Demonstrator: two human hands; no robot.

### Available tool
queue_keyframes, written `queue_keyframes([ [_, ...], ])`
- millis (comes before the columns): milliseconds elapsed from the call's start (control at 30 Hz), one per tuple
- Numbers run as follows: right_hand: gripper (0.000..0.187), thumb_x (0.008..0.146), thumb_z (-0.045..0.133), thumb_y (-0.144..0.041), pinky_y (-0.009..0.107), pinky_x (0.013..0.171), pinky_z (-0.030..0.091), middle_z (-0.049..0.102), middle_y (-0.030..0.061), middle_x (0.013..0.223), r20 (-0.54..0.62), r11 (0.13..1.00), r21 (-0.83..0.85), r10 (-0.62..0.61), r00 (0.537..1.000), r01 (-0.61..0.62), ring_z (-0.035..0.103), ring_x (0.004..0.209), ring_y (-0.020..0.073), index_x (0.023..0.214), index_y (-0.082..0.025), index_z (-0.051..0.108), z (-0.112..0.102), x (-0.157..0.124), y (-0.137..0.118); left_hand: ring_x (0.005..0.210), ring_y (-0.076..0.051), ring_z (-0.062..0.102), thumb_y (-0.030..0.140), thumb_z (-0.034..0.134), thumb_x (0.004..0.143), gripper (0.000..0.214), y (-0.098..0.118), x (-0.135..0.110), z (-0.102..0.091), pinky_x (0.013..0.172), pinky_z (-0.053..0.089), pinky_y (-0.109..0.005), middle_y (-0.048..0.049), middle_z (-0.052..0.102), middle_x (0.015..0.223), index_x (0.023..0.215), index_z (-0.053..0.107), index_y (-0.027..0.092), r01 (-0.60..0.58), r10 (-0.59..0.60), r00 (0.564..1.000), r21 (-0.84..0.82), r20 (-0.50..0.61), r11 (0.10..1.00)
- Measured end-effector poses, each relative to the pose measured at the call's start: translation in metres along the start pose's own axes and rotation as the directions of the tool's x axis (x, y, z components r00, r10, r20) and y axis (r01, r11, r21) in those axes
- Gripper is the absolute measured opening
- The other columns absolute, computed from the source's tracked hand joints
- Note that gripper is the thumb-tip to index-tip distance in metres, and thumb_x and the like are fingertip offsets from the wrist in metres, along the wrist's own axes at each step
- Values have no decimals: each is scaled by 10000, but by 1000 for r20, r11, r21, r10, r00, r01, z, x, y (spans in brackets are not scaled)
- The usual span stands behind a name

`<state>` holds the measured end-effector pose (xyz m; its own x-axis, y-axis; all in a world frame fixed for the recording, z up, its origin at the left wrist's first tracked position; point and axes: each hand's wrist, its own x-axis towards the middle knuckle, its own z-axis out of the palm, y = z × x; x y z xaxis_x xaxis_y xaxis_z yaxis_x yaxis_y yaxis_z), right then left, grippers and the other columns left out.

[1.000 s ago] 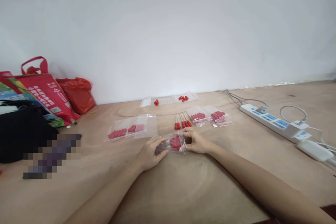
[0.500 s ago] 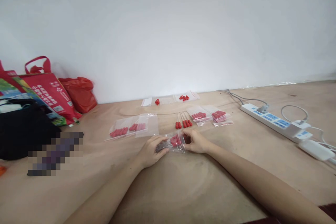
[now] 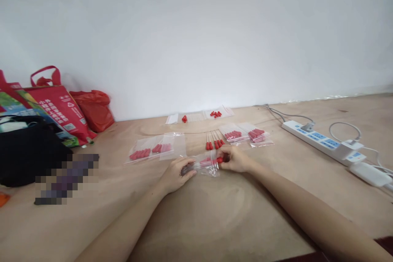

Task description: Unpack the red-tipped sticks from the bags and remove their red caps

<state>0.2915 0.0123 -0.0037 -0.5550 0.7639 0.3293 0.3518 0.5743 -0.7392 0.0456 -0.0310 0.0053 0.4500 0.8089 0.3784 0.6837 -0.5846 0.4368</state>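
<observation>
My left hand (image 3: 176, 175) grips one end of a clear plastic bag (image 3: 211, 170), fingers closed round it. At the bag's other end my right hand (image 3: 233, 159) pinches a dropper by its red rubber bulb (image 3: 220, 160). The thin stem of that dropper appears to lie in the bag, beside other red-ended pieces blurred by the plastic. Just beyond my hands several droppers (image 3: 215, 145) with red bulbs lie in a row, thin stems pointing away from me.
Bags of red-bulbed droppers lie left (image 3: 147, 151) and right (image 3: 242, 133). Loose red bulbs (image 3: 216, 114) and thin tubes lie by the wall. A white power strip (image 3: 322, 141) with cables is at right; a red shopping bag (image 3: 66, 110) and black bag (image 3: 30, 155) stand at left.
A red bulb now sticks out of the bag's right end in my right fingers, and my right hand has shifted slightly right. My left hand keeps its hold on the bag.
</observation>
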Motion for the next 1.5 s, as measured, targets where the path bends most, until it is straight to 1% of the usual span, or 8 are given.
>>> queue_keyframes([
  [400,326,537,738,-323,217,547,445,599,-31,615,156,790,531,266,951,-308,542,537,73,754,-141,576,0,2,7,795,-170,586,284,561,729,230,1,0,0,716,473,-298,-43,643,919,943,594,206,7,-7,1000,-17,-4,1000],
  [600,282,549,736,-275,243,561,505,662,21,676,198,728,560,347,917,-396,605,557,104,757,-130,611,-37,-1,5,806,-172,576,290,554,741,227,1,1,-2,718,469,-303,-51,629,904,946,587,199,-19,19,1000,-8,23,1000],
  [767,208,579,724,-243,223,552,514,672,43,706,41,715,558,482,875,-421,615,580,109,738,-144,633,-88,-7,7,877,-189,556,314,560,742,273,0,0,-3,776,458,-338,-70,604,947,986,578,193,-85,84,994,-1,73,996],
  [900,182,609,705,-269,240,606,521,669,49,726,-245,749,605,497,833,-269,622,631,125,726,-158,621,-93,3,6,1060,-230,486,354,539,765,380,0,-1,-4,905,391,-412,-90,553,1123,1122,529,225,-100,93,982,37,162,994],
  [1100,171,695,612,-283,272,601,492,637,51,776,-581,991,106,128,803,-82,597,651,144,812,-160,624,-32,38,8,1274,-292,225,411,458,814,471,2,-1,-9,994,241,-515,-52,325,1372,1269,373,325,-109,64,920,96,386,989],
  [1233,164,762,510,-163,253,677,472,602,65,887,-421,937,-349,-138,896,-20,581,765,142,867,-179,636,1,46,16,1285,-289,194,453,459,804,507,1,-3,-10,1012,219,-499,-38,290,1390,1283,346,332,-111,72,908,72,412,991],
  [1400,171,800,497,-183,244,690,453,577,67,943,-235,779,-626,-140,962,-39,569,785,145,902,-203,633,12,47,22,1147,-206,419,355,376,856,383,-4,2,-2,975,334,-376,-76,493,1212,1203,463,218,51,-42,992,-83,115,995],
  [1500,181,813,484,-177,241,683,446,566,74,940,-155,734,-679,-119,981,-18,563,775,145,925,-193,625,13,48,20,1001,-193,525,311,423,828,341,-10,22,6,893,411,-353,-86,559,1099,1126,516,173,169,-171,985,-198,7,966],
])
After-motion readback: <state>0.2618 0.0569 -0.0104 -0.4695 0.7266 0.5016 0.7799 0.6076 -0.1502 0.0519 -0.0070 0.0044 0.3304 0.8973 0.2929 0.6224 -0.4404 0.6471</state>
